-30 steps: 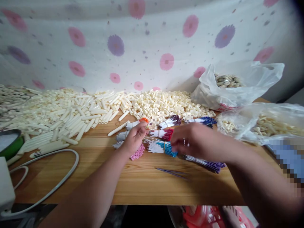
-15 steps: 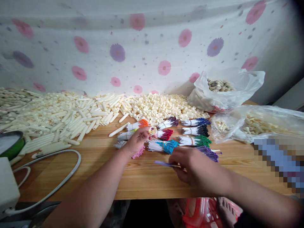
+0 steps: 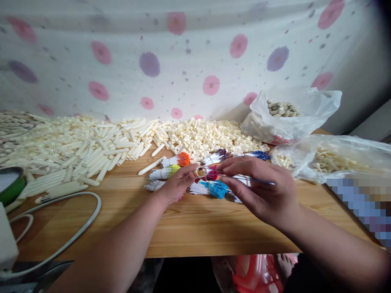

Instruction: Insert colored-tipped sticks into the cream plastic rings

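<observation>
Centre frame, the right hand (image 3: 262, 199) has lifted its pinched tweezers (image 3: 264, 182) near the small ring (image 3: 200, 172) clamped by the left hand (image 3: 179, 183), bringing tool within reach, hands apart.

Flowered sheeting (image 3: 122, 73) hangs behind the wooden table (image 3: 183, 240), apparently beside a dim wall (image 3: 371, 101).

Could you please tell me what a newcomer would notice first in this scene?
Probably the big heap of cream-coloured parts along the back of the wooden table, below the flowered sheet. Next, the bright-tipped bundles mid-table, where the left hand holds a small round piece and the right hand a thin tool pointing toward it.
</observation>
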The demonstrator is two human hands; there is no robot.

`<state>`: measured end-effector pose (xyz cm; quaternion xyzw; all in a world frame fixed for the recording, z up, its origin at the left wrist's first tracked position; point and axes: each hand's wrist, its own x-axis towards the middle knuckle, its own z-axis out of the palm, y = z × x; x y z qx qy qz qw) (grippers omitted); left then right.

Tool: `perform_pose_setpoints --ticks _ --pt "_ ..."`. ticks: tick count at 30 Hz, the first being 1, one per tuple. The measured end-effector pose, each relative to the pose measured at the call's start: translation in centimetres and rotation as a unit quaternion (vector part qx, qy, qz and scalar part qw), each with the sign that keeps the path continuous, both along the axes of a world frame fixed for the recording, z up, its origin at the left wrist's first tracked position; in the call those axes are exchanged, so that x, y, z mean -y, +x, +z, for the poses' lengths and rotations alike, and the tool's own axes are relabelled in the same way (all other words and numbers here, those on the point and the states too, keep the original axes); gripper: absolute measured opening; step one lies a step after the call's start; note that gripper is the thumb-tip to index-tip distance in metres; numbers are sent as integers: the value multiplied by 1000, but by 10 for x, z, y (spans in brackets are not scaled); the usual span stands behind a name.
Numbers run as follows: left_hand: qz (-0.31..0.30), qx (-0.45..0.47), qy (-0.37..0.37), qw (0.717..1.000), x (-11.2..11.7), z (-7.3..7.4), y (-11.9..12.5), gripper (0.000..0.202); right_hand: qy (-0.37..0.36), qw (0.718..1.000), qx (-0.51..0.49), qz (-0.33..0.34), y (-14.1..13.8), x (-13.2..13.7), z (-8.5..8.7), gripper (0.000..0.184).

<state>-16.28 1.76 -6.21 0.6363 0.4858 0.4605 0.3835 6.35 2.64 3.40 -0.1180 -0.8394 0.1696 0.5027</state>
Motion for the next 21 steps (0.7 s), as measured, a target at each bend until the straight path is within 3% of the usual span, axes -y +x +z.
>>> perform_pose_setpoints --ticks 6,11,17,21 --pt "-29 9 -21 999 4 13 5 57 7 1000 14 -20 -2 0 -1 13" --pt "-65 1 34 997 2 25 10 50 11 999 9 -43 -3 3 1 10" --pt "-24 -42 148 988 0 30 10 41 -1 999 5 -53 -7 5 -3 9" --pt "-35 -33 155 987 0 31 10 39 -20 999 -2 -37 -6 3 -5 10"
